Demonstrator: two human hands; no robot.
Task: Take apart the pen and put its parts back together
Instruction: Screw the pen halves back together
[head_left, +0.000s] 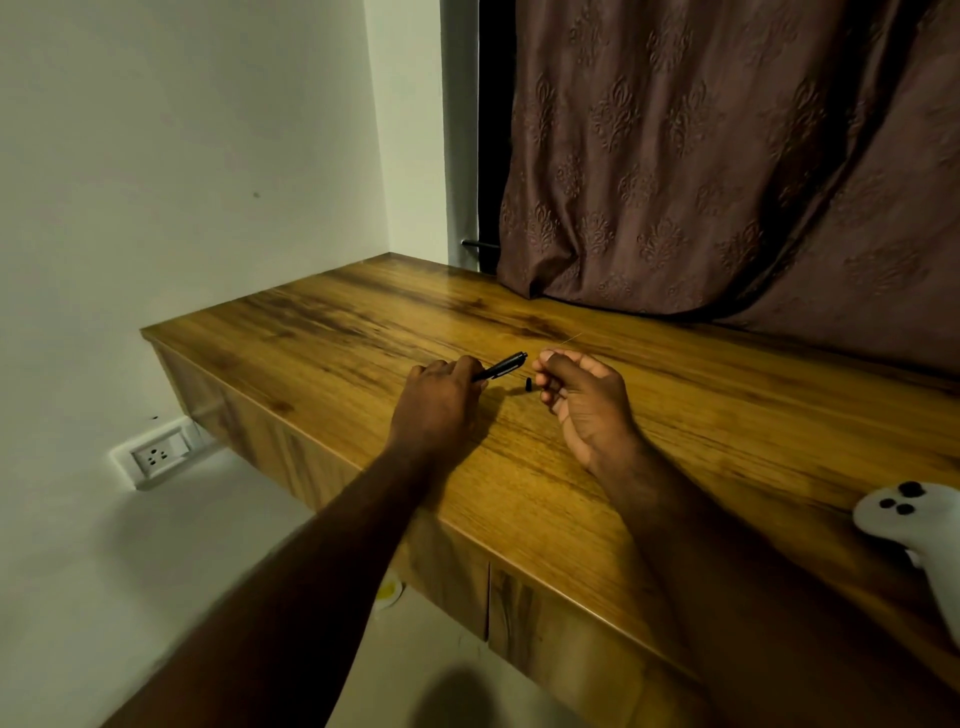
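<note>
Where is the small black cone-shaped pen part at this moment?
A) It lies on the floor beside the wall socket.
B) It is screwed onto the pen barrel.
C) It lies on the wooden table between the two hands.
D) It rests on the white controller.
C: the small black cone-shaped part lies on the wooden table, between the left hand holding the pen barrel and the right hand.

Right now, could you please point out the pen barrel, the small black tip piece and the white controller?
pen barrel (501, 365), head view, mid-barrel.
small black tip piece (525, 386), head view, its middle.
white controller (901, 514), head view, its face.
</note>
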